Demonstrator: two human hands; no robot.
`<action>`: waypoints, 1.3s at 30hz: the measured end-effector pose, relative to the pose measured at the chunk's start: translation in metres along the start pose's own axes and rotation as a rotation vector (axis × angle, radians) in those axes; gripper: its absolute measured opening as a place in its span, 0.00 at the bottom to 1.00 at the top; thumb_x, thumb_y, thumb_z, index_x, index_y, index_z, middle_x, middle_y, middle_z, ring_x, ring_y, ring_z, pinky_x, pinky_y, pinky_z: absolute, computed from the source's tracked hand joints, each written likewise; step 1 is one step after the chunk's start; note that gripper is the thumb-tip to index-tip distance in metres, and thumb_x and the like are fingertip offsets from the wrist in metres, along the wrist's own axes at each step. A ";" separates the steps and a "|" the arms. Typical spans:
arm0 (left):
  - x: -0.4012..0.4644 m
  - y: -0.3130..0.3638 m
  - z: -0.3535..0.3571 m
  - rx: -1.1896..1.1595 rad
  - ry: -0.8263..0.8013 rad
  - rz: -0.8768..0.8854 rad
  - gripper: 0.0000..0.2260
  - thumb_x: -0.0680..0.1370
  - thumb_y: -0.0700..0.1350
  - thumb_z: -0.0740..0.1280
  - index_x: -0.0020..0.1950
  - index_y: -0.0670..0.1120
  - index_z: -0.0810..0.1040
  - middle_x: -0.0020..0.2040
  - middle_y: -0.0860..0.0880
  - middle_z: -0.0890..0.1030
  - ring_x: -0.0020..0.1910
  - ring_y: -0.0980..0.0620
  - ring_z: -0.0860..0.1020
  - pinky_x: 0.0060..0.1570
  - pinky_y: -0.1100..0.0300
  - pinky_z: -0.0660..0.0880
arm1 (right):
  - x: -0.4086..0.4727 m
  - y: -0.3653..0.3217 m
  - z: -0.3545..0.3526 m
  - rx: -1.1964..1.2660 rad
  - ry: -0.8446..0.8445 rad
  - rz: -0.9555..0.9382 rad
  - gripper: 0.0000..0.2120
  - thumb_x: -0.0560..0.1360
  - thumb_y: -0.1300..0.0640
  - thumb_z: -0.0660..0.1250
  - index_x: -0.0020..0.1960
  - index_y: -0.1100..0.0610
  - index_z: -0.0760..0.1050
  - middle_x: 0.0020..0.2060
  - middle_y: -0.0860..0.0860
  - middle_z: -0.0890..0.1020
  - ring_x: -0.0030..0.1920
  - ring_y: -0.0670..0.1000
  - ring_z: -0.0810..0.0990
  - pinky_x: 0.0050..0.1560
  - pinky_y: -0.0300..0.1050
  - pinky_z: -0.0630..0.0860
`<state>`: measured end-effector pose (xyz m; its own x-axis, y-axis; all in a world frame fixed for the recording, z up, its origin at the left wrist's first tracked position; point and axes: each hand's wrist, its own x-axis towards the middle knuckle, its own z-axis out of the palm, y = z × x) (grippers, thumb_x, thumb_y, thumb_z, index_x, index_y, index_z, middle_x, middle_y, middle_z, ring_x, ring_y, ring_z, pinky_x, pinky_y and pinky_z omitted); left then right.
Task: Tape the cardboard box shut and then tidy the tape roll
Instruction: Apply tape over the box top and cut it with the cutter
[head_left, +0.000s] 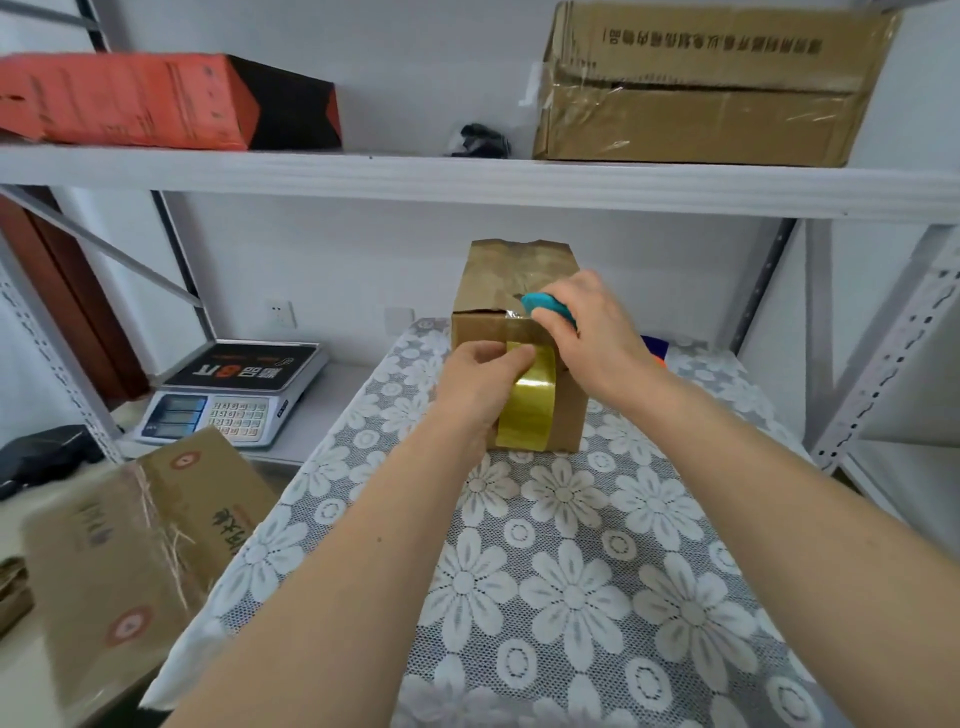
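Head view: cardboard box upright at far end of lace-covered counter, near half bare. Left hand fingers pinch yellow tape strip on box front; right hand fingers grip teal cutter at box's top edge. Scale w/ keypad left; another carton near left edge.

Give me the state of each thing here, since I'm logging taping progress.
Small brown cardboard box: upright on the lace tablecloth, top flaps closed, tape across the front edge.
Yellowish tape roll: against the box front, held by the left hand.
Teal cutter: gripped by the right hand at the box top edge.
Digital scale: display unreadable.
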<state>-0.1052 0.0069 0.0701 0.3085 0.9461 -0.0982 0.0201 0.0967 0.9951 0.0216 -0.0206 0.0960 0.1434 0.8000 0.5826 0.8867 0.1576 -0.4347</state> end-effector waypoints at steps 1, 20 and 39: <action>-0.001 0.002 0.001 0.009 0.018 0.003 0.21 0.70 0.53 0.72 0.60 0.47 0.76 0.55 0.45 0.81 0.53 0.46 0.80 0.55 0.45 0.78 | -0.001 0.000 0.000 -0.003 0.005 -0.029 0.10 0.79 0.56 0.60 0.55 0.60 0.76 0.49 0.53 0.74 0.47 0.49 0.71 0.47 0.40 0.64; -0.002 0.018 0.002 0.062 0.001 -0.010 0.07 0.75 0.41 0.67 0.39 0.43 0.81 0.21 0.51 0.79 0.20 0.58 0.76 0.24 0.68 0.72 | -0.004 0.002 0.001 0.057 -0.054 -0.007 0.09 0.80 0.56 0.58 0.56 0.55 0.74 0.46 0.51 0.80 0.48 0.51 0.75 0.46 0.42 0.66; 0.009 0.006 0.017 -0.168 0.067 -0.243 0.20 0.69 0.56 0.68 0.56 0.45 0.79 0.50 0.43 0.84 0.48 0.42 0.83 0.53 0.44 0.79 | -0.012 -0.005 -0.001 -0.199 -0.004 -0.098 0.11 0.77 0.58 0.65 0.58 0.56 0.79 0.47 0.51 0.80 0.48 0.47 0.70 0.47 0.40 0.65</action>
<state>-0.0858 0.0106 0.0753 0.2502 0.9069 -0.3391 -0.0741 0.3672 0.9272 0.0165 -0.0314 0.0921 0.0511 0.7887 0.6127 0.9657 0.1173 -0.2315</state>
